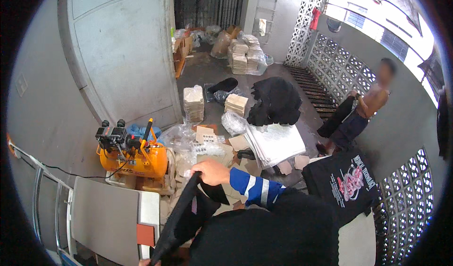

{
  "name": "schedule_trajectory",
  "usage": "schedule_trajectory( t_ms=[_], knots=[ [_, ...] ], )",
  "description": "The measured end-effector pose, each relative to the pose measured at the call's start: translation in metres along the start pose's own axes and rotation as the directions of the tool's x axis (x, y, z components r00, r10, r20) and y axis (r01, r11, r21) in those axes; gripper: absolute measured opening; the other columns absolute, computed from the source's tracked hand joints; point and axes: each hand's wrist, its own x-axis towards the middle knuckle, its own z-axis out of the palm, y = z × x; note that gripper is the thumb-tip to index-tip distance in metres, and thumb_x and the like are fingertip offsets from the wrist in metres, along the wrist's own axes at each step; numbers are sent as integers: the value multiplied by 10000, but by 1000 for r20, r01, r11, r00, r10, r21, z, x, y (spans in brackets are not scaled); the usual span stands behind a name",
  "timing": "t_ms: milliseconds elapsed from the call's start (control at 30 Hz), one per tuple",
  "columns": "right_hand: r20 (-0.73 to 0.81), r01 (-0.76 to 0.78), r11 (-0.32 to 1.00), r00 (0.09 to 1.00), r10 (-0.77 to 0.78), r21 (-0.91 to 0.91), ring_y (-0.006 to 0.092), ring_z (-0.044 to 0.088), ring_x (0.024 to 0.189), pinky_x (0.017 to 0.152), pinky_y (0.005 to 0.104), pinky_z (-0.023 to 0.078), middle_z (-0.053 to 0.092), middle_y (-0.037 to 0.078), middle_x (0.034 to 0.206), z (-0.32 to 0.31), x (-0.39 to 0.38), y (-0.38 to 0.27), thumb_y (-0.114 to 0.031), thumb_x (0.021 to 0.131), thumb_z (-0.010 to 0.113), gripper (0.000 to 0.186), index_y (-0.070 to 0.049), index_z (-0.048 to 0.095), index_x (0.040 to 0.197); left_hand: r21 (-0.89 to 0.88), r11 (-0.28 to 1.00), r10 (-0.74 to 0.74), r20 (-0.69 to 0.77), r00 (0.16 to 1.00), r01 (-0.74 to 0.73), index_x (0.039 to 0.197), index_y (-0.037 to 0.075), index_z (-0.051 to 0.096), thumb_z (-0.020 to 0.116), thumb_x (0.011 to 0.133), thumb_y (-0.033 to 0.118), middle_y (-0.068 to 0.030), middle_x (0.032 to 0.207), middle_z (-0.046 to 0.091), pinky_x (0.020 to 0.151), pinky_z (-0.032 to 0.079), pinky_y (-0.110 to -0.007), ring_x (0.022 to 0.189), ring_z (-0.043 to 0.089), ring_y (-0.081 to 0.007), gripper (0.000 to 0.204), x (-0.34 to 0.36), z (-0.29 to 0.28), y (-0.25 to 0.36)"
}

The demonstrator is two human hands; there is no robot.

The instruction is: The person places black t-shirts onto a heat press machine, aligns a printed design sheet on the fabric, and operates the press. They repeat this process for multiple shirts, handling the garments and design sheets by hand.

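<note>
My right hand (210,171), reaching from a blue sleeve with silver bands, is closed on the upper edge of a black fabric garment (264,233). The cloth hangs down in folds toward my left hand (145,261), which shows only slightly at the bottom edge, holding its lower corner. A black T-shirt with a pink and white print (339,186) lies to the right on a pale board (356,245). At lower left is a grey panel (104,214) with a small red piece (145,234) on its white edge.
A yellow air compressor (132,164) stands left among scattered cardboard pieces. Beyond are white sheets (276,143), a black fabric pile (276,101) and stacked cream bundles (243,58). A shirtless person (373,101) holding dark cloth stands at right beside a breeze-block wall (339,58).
</note>
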Motion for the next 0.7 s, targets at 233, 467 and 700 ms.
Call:
schedule_trajectory(
  t_ms=[233,467,700],
  knots=[
    [-38,-29,998,999,28,-48,403,678,842,769,459,537,703,233,919,68,25,2,-19,767,582,296,-60,728,1021,145,971,229,-350,908,-189,812,3,625,626,749,-59,-145,834,620,751,481,-393,811,588,-301,89,-53,-41,-12],
    [-299,314,934,919,-255,169,183,644,889,860,307,501,678,67,922,41,94,-47,27,901,595,136,-19,674,1002,245,956,291,-708,643,-163,863,0,596,533,777,-108,-159,855,649,753,535,-360,785,651,-273,151,-55,-74,1],
    [-215,567,821,811,-544,62,193,624,769,740,326,499,684,120,838,15,322,-198,-344,912,730,343,-4,688,928,280,844,31,-877,480,457,976,-5,753,757,838,122,-139,889,745,798,537,-302,845,709,-190,188,35,-196,32]
  ],
)
